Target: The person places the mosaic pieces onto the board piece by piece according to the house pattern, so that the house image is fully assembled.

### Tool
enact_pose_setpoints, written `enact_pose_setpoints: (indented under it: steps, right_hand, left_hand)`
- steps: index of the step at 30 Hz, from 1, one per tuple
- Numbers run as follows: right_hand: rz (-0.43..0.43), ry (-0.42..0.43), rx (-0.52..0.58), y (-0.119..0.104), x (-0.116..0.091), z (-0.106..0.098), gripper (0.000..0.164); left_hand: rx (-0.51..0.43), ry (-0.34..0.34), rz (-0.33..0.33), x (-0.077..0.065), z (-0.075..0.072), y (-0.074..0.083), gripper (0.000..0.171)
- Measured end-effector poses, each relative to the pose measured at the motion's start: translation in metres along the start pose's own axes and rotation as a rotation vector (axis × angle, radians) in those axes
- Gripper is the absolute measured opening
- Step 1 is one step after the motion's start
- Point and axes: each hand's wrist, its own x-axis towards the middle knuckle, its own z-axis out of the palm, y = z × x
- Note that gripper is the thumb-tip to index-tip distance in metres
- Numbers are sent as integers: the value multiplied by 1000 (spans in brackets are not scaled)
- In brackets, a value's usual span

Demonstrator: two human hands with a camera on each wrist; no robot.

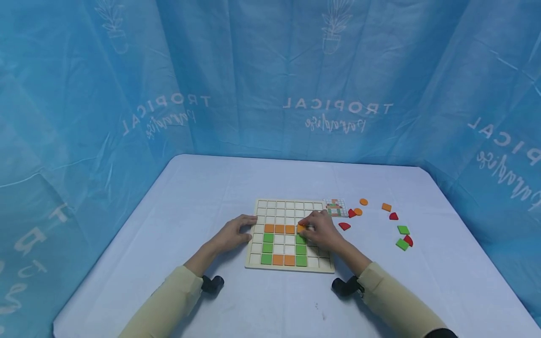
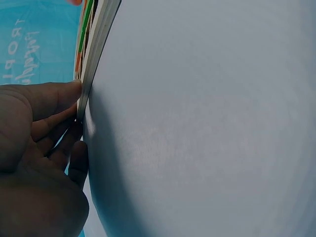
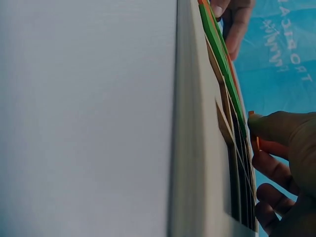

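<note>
A cream grid board (image 1: 282, 205) lies on the table, with orange square tiles (image 1: 279, 228) in a row and green square tiles (image 1: 267, 248) down both sides; two more orange ones sit at the bottom. My left hand (image 1: 230, 233) rests on the board's left edge, thumb and fingers spread apart along it. In the left wrist view the thumb (image 2: 57, 96) touches that edge. My right hand (image 1: 323, 231) pinches an orange tile (image 3: 254, 133) between thumb and fingers, over the right end of the orange row.
A small pattern card (image 1: 336, 207) lies by the board's upper right corner. Loose to the right are orange discs (image 1: 363, 202), an orange square (image 1: 386, 206), red quarter-round pieces (image 1: 344, 226) and green squares (image 1: 402, 244). Blue curtain (image 1: 262, 70) surrounds the white table (image 1: 203, 183).
</note>
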Motion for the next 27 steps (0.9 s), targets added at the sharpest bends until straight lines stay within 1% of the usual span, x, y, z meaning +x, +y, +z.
enact_pose_setpoints:
  steps: [7,16,19,25,27]
  right_hand:
    - [22,-19,-33,-3,2,3,24]
    - [64,-29,-10,-4,1,4,23]
    - [66,-30,3,-4,1,3,23]
    - [58,-26,16,-3,1,3,22]
    - [50,-23,18,-2,1,3,22]
  left_hand:
    - [-12,-6,3,1,0,0,52]
    - [-18,-7,5,-1,0,2,52]
    - [-17,-5,4,0,0,1,52]
    - [-3,-4,-27,1,1,1,53]
    - [5,-1,-27,0,1,2,53]
